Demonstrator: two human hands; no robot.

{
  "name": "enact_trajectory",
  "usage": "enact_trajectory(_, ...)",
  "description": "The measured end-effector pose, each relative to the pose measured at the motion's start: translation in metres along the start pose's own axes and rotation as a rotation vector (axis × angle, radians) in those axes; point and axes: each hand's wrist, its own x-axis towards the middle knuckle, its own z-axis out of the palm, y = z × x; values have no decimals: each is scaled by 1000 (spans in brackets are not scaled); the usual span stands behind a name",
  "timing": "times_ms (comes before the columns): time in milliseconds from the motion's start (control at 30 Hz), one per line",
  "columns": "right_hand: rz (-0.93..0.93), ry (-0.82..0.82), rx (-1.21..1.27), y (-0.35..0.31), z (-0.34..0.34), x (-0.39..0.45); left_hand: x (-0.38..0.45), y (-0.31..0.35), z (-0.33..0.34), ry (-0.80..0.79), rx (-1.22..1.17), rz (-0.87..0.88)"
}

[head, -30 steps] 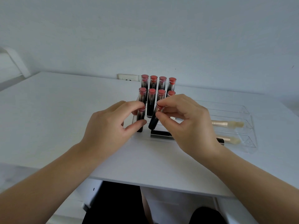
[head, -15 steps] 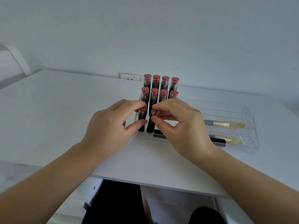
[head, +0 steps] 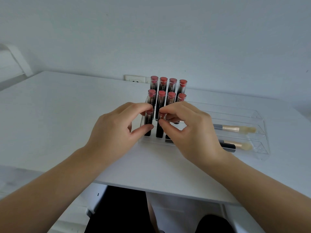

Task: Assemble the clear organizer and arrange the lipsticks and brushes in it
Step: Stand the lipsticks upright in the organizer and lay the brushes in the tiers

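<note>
Left hand (head: 114,132) pinching front lipstick (head: 148,125), right hand (head: 190,130) pinching neighbouring lipstick (head: 160,127), clear organizer (head: 244,115)

Right hand (head: 190,130) brought its lipstick (head: 160,126) from a forward tilt to upright, now standing in the front row just beside the lipstick in the left hand's (head: 114,133) pinch; right thumb and forefinger moved closer to left fingertips.
</note>
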Motion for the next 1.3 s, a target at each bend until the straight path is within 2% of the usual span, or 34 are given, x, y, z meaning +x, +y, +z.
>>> enact_trajectory(567, 62, -39, 30, -2, 5, 0, -2, -2, 1, 36, -35, 4)
enact_trajectory(1300, 87, -11, 40, 0, 9, -2, -4, -2, 1, 35, -60, -25)
